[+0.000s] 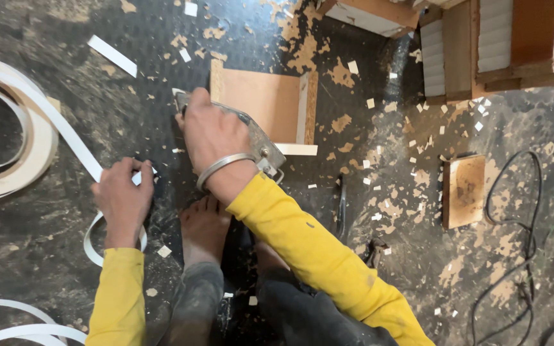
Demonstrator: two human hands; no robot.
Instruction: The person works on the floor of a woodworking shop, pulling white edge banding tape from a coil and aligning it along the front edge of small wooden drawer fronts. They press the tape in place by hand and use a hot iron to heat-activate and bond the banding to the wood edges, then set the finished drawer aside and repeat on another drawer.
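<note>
Two hands at work on the floor (46,256). Our right hand (211,131) keeps a closed grip on a metal staple gun (261,150), pressed against the near edge of a small wooden box (264,102) at twelve o'clock. Our left hand (122,195), at nine o'clock, pinches white edge-banding tape (65,131). We judge the banding is being fastened; next, tape must lie flush on the edge. The box is plain brown board.

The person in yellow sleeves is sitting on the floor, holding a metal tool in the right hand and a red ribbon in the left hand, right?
Not quite. The head view shows the strip at the left hand is white, not red. The right hand does hold the metal tool.
</note>
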